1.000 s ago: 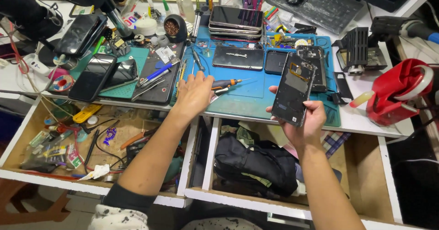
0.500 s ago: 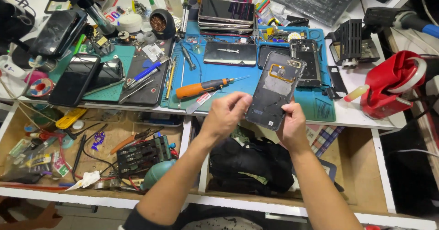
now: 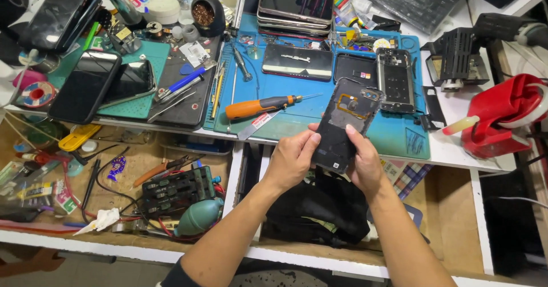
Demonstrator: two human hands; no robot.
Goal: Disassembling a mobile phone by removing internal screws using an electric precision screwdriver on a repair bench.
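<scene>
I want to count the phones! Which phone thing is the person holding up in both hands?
The dark phone back cover, held between the left hand and right hand. It is lifted above the blue mat; the other phones lie flat on the bench.

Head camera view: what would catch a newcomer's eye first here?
Both hands, left hand and right hand, hold a dark phone back cover up over the bench edge. Behind it an orange screwdriver lies on the blue work mat, with a stack of phones at the mat's far edge. A red tool sits far right.
</scene>
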